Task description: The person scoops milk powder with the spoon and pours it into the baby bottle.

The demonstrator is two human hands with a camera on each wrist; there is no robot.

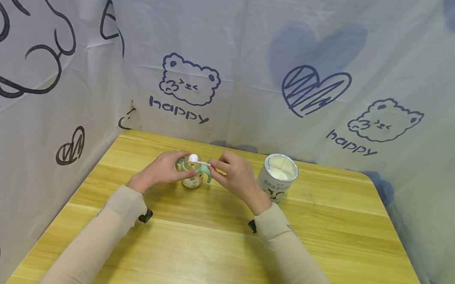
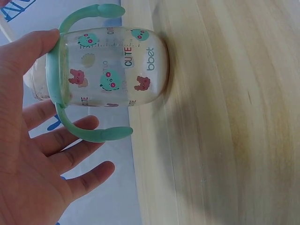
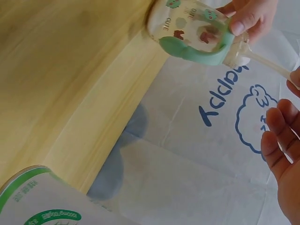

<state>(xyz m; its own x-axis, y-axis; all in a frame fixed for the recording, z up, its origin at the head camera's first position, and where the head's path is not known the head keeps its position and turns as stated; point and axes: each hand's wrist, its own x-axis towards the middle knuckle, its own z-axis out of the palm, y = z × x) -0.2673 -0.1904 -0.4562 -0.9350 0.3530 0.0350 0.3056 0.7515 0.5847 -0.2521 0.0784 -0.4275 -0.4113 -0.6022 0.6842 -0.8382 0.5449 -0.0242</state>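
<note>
A clear baby bottle [image 1: 192, 182] with green handles and printed cartoon animals stands on the wooden table, its mouth uncovered. My left hand [image 1: 167, 168] grips it around the green collar, thumb on the near side in the left wrist view [image 2: 44, 40]. Pale contents fill the lower part of the bottle [image 2: 143, 70]. Between thumb and fingers, my right hand [image 1: 235, 176] pinches the thin handle of a white scoop [image 1: 193, 158]. The scoop's bowl, heaped with white powder, is right at the bottle's mouth. In the right wrist view its handle [image 3: 269, 64] slants away from the neck.
To the right of my right hand stands an open milk powder can [image 1: 273, 181], with pale powder inside. The wooden table [image 1: 206, 252] ends at a hanging cloth [image 1: 237, 99] with drawn bears and hearts, behind and at both sides.
</note>
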